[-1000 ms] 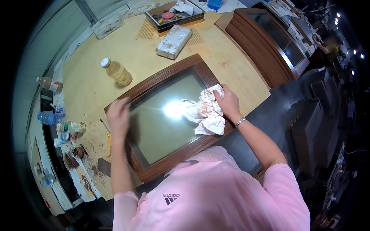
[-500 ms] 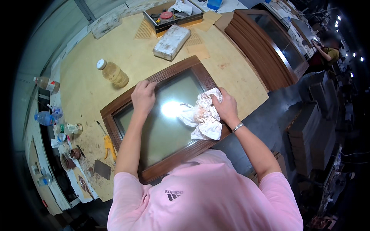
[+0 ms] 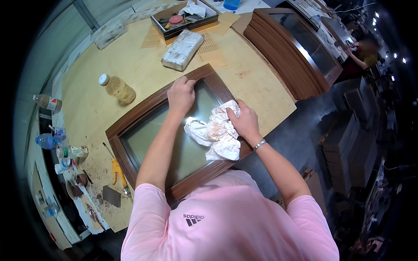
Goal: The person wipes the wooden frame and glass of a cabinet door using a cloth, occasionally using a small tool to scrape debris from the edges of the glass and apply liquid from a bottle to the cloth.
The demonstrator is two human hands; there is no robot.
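Your left hand (image 3: pixel 181 96) has its fingers curled at the far rail of the wooden-framed glass panel (image 3: pixel 185 152); whether they grasp anything cannot be told. Your right hand (image 3: pixel 244 122) is clenched on a crumpled white cloth (image 3: pixel 216 132), which lies over the panel's right part. The panel rests at the near edge of the pale worktop (image 3: pixel 248 87). Beyond it stand a capped bottle (image 3: pixel 118 89), a whitish block (image 3: pixel 183 50) and an open box (image 3: pixel 204 19); stacked brown frames (image 3: pixel 278 52) lie farther right.
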